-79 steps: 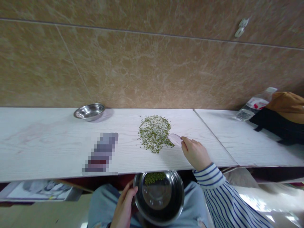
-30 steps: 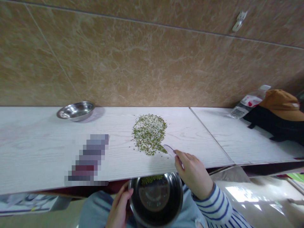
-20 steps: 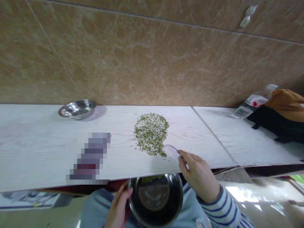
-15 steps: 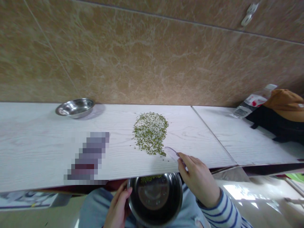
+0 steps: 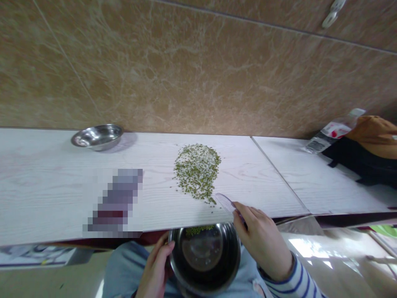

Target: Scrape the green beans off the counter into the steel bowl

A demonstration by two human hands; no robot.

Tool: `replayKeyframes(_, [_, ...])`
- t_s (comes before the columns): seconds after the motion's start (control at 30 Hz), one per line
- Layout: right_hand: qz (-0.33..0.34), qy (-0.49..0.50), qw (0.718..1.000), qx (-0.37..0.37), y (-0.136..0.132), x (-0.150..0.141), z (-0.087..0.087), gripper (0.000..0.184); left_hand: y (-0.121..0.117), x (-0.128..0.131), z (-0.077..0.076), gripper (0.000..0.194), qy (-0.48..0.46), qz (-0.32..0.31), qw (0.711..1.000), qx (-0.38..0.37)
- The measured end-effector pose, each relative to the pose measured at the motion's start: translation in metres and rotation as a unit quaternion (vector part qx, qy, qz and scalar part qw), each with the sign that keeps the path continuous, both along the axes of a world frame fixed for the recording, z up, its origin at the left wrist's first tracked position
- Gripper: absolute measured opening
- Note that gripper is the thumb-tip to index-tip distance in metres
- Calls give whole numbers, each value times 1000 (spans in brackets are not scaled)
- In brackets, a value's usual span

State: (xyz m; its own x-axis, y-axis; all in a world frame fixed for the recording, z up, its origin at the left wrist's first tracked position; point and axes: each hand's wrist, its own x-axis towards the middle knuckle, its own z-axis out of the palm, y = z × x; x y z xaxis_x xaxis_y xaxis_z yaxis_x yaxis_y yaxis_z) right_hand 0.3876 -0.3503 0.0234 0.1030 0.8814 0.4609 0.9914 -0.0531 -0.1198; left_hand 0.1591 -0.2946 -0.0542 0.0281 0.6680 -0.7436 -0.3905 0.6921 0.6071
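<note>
Clear plastic scraper (image 5: 225, 203) pinched by the right hand (image 5: 262, 244), just beside a pile of green beans (image 5: 197, 171).
The pile lies ahead and left of the pinching fingers, along the scraper's long axis; the left hand (image 5: 155, 265) is farther, its fingers curled around a steel bowl (image 5: 204, 285).

On the desk (image 5: 46, 174), a pile of mung beans (image 5: 197, 171) lies between a bowl (image 5: 97, 137) on the left and a plastic bottle (image 5: 328, 136) further right; a second bowl (image 5: 204, 260), with some beans inside, sits before the desk's edge.
</note>
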Motion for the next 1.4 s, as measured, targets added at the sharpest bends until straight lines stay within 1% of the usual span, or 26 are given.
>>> replayKeyframes(0.23, [8,17,1000,-12,-5,-11,-4,30,0,1,-1,32,0,-18,1000,13])
replayKeyframes(0.43, [10,15,1000,-4,-5,-6,-5,30,-1,-1,1,29,-2,-9,1000,12])
replayKeyframes(0.57, [9,20,1000,-13,-6,-7,-6,29,-1,-2,1,33,-8,-12,1000,24])
replayKeyframes(0.73, [17,32,999,-20,-5,-9,-7,28,-2,-3,1,41,-3,-31,999,37])
replayKeyframes(0.93, [18,40,999,-32,-4,-8,-6,29,-2,-3,0,38,18,-38,998,38])
replayKeyframes(1.2, [28,50,998,-40,-3,-10,-6,28,-2,-4,0,38,5,-35,999,36])
replayKeyframes(1.4, [37,66,996,-56,1,-12,-8,26,-1,-7,-3,38,-3,-9,999,39])
